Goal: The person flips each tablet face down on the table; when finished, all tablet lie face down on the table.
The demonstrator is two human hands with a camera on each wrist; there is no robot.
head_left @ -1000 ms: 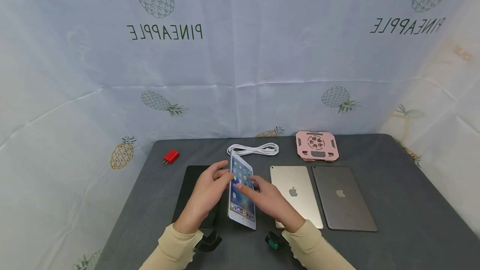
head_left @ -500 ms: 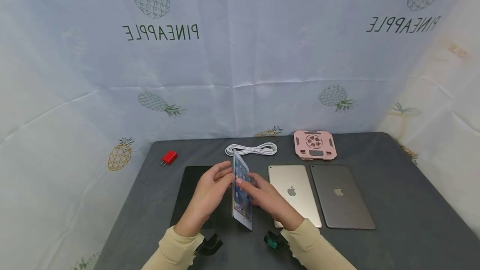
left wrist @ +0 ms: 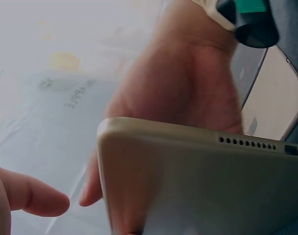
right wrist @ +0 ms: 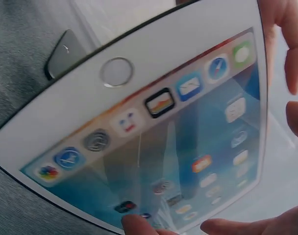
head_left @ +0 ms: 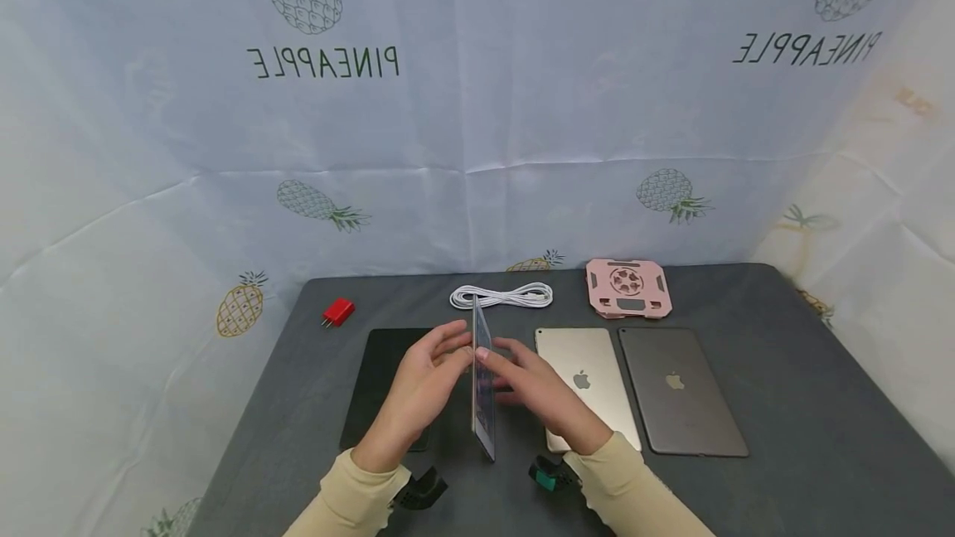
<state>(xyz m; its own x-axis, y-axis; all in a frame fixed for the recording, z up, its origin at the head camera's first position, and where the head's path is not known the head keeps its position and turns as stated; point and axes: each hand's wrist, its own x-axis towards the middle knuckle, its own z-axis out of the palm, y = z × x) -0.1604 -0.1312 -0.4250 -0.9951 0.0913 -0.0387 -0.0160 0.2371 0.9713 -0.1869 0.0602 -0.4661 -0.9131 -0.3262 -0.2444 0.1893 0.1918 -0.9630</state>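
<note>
A tablet with a white front stands almost edge-on between my hands in the head view. My left hand holds it at its back, fingers on the left side. From the right, my right hand holds it on the screen side, its thumb near the upper edge. The pale back, speaker holes and port of the tablet face the left wrist view. In the right wrist view the lit screen shows app icons, with a round home button on the border. Whether its lower edge touches the table, I cannot tell.
On the dark table lie a black tablet, a gold tablet and a grey tablet, flat. Behind them are a red plug adapter, a coiled white cable and a pink stand-like plate.
The tablet has turned about its long axis, from its screen facing up towards me to standing nearly edge-on, screen to the right. Both hands have stayed at it, shifting slightly right.
</note>
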